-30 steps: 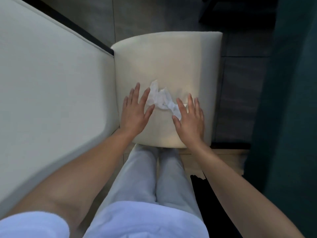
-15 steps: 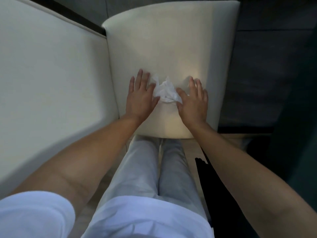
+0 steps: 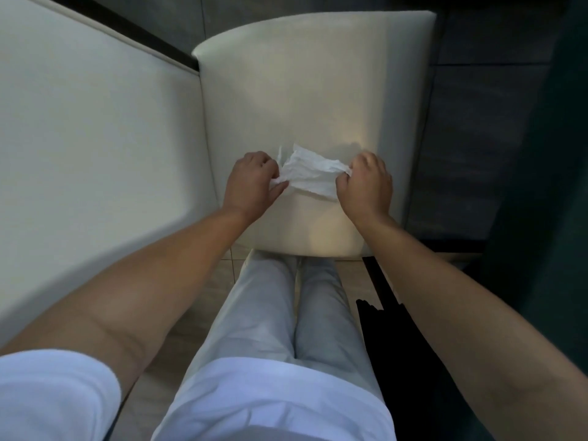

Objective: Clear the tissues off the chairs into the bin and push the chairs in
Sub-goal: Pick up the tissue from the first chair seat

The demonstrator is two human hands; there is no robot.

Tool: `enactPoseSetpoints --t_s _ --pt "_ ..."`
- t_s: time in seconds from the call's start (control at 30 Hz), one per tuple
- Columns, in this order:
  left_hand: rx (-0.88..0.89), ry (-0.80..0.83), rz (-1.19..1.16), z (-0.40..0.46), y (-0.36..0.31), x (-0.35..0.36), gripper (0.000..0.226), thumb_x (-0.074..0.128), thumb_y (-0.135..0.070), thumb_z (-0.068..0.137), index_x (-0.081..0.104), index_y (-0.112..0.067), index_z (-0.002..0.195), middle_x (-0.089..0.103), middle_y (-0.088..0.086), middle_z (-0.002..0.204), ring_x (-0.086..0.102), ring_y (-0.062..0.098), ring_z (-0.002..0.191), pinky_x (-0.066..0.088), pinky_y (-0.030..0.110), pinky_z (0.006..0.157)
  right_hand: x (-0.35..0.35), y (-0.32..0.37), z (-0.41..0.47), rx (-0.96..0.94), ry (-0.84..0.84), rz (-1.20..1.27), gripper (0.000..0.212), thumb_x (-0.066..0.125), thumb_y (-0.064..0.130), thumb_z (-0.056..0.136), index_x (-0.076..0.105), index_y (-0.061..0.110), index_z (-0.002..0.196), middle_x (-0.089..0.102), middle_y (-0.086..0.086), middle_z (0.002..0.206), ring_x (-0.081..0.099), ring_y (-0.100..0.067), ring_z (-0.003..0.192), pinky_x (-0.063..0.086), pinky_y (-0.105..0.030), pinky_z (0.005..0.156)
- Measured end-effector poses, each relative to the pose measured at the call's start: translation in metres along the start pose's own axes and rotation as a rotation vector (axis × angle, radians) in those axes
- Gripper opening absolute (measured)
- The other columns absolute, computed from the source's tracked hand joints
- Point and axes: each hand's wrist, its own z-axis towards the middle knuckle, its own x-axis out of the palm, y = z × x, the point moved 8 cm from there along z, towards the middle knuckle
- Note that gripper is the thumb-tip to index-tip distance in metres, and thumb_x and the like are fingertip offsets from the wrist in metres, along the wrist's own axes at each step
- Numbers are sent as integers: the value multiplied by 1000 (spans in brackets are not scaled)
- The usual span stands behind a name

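A crumpled white tissue (image 3: pixel 310 176) lies stretched over the front part of a cream upholstered chair seat (image 3: pixel 305 87). My left hand (image 3: pixel 251 183) grips its left end with curled fingers. My right hand (image 3: pixel 366 183) pinches its right end. The tissue spans the gap between the two hands, just above or on the seat; I cannot tell whether it touches. No bin is in view.
A large cream surface (image 3: pixel 89 128) with a dark edge runs along the left, close beside the chair. Dark tiled floor (image 3: pixel 471 128) lies right of the chair, and a dark green wall or curtain (image 3: pixel 547 218) stands at the far right. My legs stand against the seat's front edge.
Both hands went from lying flat beside the tissue to curling round its ends. The tissue is now drawn out between them.
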Motion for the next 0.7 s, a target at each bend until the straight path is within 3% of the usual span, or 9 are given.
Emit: enactPoseSetpoints --t_s 0.13,0.2,0.33,0.43,0.6,0.7 --pt "-67 51 -74 -7 -10 11 16 71 -12 86 62 0 93 61 19 93 58 39 82 46 45 68 -1 -9 -8 71 34 171 14 52 16 94 54 9 106 66 -14 104 60 -37 91 34 -35 67" --pt "-84 51 -129 -9 -18 13 15 68 -6 83 61 0 96 59 18 98 57 38 76 44 41 64 2 -8 -13 57 73 245 20 53 13 91 55 15 112 68 -10 105 62 -36 91 37 -33 68" --pt "-132 6 -223 -11 -33 9 20 64 -1 82 61 -1 102 58 16 106 58 33 78 41 34 65 14 -2 -22 32 209 407 55 51 7 87 55 33 135 67 -1 118 63 -25 104 44 -27 82" --pt "-190 -45 -354 -9 -43 2 27 62 -4 85 63 -6 112 66 8 106 59 20 84 46 32 73 23 9 -28 -17 348 564 51 59 19 85 58 39 132 66 8 107 63 -18 99 47 -27 81" --pt "-303 -60 -567 -7 -49 -9 34 61 -9 93 65 -18 125 69 -10 108 61 1 93 42 4 77 16 25 -37 -169 343 450 64 75 34 80 51 28 139 60 6 114 61 -16 95 43 -29 74" --pt "-276 -22 -552 -10 -56 -12 34 62 -15 95 66 -21 128 69 -12 110 60 -1 94 39 1 76 -1 25 -40 -213 187 337 37 66 30 91 57 17 124 66 -3 116 64 -27 99 46 -35 75"
